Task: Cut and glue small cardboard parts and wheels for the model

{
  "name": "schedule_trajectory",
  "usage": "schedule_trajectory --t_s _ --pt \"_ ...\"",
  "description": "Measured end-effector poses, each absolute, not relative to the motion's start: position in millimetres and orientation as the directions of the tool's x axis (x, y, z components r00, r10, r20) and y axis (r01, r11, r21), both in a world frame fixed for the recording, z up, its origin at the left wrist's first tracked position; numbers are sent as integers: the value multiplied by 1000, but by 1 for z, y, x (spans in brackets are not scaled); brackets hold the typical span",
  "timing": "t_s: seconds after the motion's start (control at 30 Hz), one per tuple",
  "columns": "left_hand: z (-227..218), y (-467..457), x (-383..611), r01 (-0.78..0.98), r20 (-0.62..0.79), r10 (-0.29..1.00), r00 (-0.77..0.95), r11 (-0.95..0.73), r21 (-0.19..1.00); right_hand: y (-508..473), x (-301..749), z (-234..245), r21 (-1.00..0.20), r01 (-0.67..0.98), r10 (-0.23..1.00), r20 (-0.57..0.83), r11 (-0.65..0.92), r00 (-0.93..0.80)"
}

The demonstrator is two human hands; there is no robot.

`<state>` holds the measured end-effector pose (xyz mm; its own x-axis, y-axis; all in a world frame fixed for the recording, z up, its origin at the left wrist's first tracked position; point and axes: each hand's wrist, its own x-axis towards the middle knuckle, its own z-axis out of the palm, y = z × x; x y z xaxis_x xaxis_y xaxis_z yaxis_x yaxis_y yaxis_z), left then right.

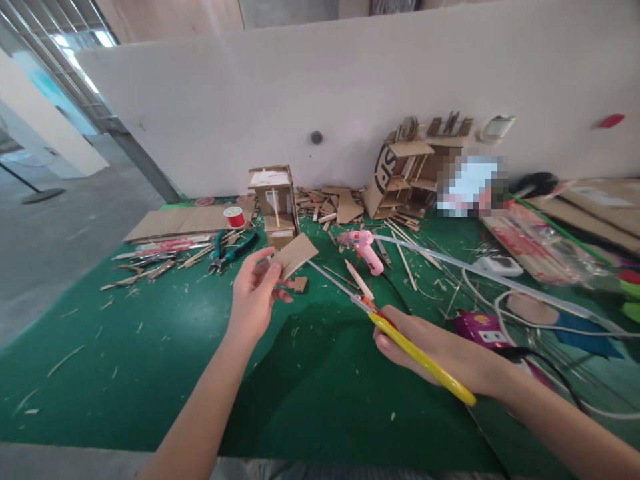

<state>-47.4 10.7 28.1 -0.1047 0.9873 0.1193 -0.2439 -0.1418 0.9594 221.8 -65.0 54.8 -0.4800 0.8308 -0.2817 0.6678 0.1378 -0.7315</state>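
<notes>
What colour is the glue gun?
The glue gun is pink, as the head view shows.

I see light brown on the cardboard piece (297,255), yellow on the tool handle (424,363), pink on the glue gun (369,256), teal on the pliers (245,248), green on the table (170,360); far-off lettering (385,169) looks black, though blurred.
</notes>
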Motion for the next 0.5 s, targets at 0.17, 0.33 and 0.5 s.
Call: schedule_trajectory --t_s 0.17,0.33,0.5 --pt "32 8 -41 -150 179 972 -151 -202 968 -66 222 56 -724 675 829 -288 139 -480" --pt "42 4 -33 -131 173 983 -63 -180 975 -67 221 56 -747 652 847 -258 130 -465" --pt "48 -3 -23 -139 93 996 -19 -95 986 -68 221 55 -778 616 866 -218 125 -451"
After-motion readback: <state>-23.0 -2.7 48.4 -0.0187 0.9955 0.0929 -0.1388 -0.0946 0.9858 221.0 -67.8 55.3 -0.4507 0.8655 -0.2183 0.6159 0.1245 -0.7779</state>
